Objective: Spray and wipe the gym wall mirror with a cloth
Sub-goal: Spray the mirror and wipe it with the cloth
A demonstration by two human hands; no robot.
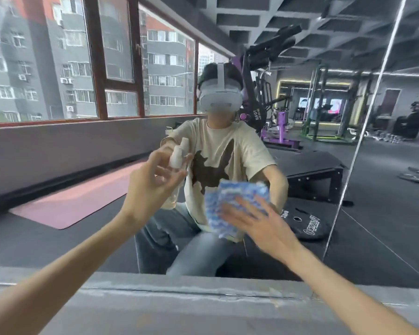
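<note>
Left grip (153, 180) around spray bottle (177, 158); right grip (259, 223) spread flat on blue cloth (230, 197) against mirror (373, 189).

In the gym wall mirror (373, 213) I can pick out two bits of writing, both reversed by the glass; right of centre, a dark plate (259, 114) on the purple machine (279, 132) carries white characters that look like "10K" plus one more I can't settle; lower right of centre, the black weight plate (310, 226) bears white script lettering, too smeared to read.
</note>
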